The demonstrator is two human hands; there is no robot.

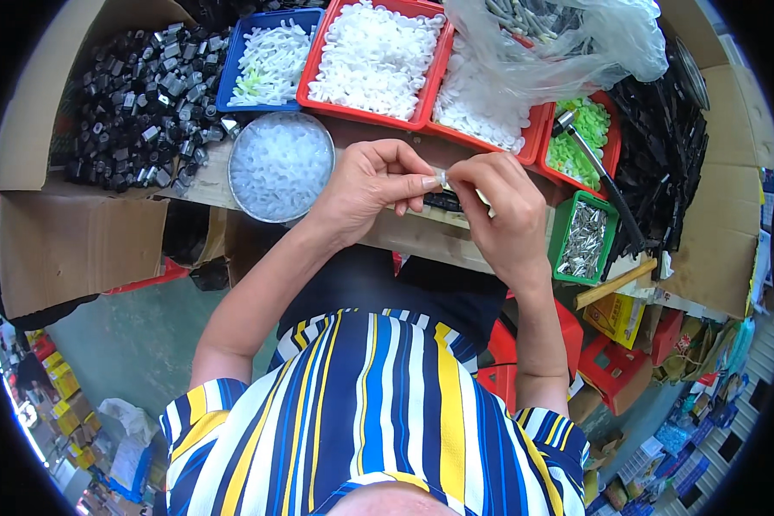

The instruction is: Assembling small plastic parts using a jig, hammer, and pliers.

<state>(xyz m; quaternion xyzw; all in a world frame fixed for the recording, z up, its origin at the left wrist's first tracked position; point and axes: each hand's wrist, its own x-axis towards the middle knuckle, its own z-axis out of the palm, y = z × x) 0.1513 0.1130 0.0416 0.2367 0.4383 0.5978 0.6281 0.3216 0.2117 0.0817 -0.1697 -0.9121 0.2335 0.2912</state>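
My left hand (371, 187) and my right hand (506, 206) meet over the near edge of the workbench. Between their fingertips is a small whitish translucent piece (442, 179), pinched by thumb and forefinger from both sides. Its exact kind is too small to make out. Just below the fingers, a black elongated part (444, 201) lies on the wood, partly hidden by my hands. To the left of my left hand stands a round metal bowl (235, 182) full of translucent whitish small parts.
Behind my hands stand a blue tray (224, 90), red trays (421, 119) of white parts, and a red tray (568, 179) of green parts. A hammer (606, 181) leans near a green tray (560, 245) of metal pins. Black parts (146, 95) are heaped in a carton.
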